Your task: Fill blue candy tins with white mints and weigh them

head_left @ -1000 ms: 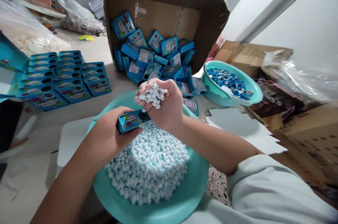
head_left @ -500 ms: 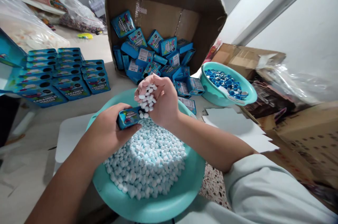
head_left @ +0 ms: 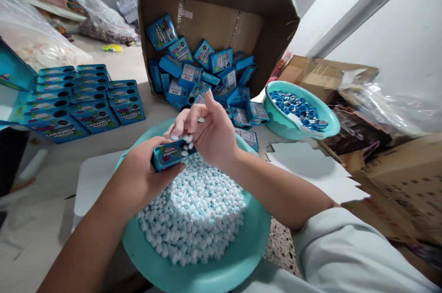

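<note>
My left hand (head_left: 138,171) is wrapped around a small blue candy box (head_left: 167,156), labelled Caramelo Macizo, and keeps it tilted over the basin. Its dark opening faces right. Against that opening, my right hand (head_left: 217,139) is cupped with curled fingers, and a few white candies (head_left: 187,141) slide from it at the box's mouth. Under both hands, a turquoise basin (head_left: 193,279) carries a large heap of pale blue and white candies (head_left: 203,205).
Behind the basin, a cardboard carton (head_left: 217,12) on its side holds many blue boxes. Upright blue boxes (head_left: 93,116) stand in rows at left. A second turquoise basin (head_left: 281,120) at right contains small blue caps (head_left: 300,109). White card sheets (head_left: 311,164) lie below it.
Most of the white candies have left my right palm, and only a few show now. My right fingers have tipped lower over the box opening. My left hand keeps its hold.
</note>
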The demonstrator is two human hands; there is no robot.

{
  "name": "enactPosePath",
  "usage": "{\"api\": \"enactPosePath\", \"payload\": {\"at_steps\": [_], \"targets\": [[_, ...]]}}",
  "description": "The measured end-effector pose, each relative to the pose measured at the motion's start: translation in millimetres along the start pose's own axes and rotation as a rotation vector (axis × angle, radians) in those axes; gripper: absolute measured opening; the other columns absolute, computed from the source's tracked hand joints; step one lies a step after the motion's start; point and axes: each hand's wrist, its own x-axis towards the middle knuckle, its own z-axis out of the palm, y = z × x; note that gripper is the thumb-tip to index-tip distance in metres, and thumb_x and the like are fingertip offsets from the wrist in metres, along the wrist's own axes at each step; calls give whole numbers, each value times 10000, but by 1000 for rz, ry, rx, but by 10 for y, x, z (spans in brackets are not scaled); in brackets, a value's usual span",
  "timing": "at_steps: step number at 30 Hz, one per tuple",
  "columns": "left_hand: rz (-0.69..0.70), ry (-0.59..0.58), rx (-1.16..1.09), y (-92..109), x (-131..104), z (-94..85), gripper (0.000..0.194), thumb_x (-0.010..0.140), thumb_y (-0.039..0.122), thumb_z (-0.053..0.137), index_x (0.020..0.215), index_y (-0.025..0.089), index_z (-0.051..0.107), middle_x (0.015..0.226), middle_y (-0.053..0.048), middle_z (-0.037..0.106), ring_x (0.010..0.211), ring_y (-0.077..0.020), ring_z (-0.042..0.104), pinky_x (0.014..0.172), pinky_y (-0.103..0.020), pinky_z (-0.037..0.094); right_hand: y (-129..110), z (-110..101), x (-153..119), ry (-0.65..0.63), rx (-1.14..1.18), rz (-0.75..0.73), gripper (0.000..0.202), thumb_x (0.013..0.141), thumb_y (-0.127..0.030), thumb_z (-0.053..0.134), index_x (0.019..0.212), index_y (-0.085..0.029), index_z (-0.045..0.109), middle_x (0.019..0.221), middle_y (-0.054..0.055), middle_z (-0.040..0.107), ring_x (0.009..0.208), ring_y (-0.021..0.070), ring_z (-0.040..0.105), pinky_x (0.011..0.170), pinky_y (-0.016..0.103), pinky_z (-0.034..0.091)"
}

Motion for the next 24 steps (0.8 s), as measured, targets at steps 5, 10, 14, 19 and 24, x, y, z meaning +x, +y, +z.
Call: {"api": "enactPosePath", "payload": {"at_steps": [5,10,14,19,24], "targets": [[-31,12,-16,8,-7,-3,451,768,512,739,1113,226,693,1032,-42,758,929,-268,713,783,-341,546,-22,-33,-25,-73,-98,-38,454,1006,-501,491,685,-239,677,602,-2,581,693,181,694,634,316,581],[-58,-29,-75,19,-18,-27,420,788,534,727,1056,215,675,884,-20,743,770,-217,701,668,-293,521,-8,-81,4,-205,-293,-187,581,985,-627,480,641,-206,683,629,22,640,628,139,641,661,280,543],[-75,-31,-83,36,-10,-37,426,772,530,738,1057,220,675,887,-17,745,768,-215,699,663,-289,510,43,-137,70,-234,-425,-292,658,931,-754,464,660,-200,692,596,13,634,605,138,603,645,274,500],[-73,19,-141,5,-27,-30,395,759,520,753,1006,221,680,859,-5,738,734,-203,685,662,-285,501,128,-163,88,-247,-552,-375,684,958,-738,442,628,-183,667,544,20,596,583,145,550,633,296,452],[-60,63,-153,-11,-21,-14,362,768,498,749,995,224,682,859,-2,734,736,-199,681,667,-285,498,125,-170,40,-281,-740,-457,721,995,-727,351,628,-192,665,591,42,619,667,174,578,724,330,487]]}}
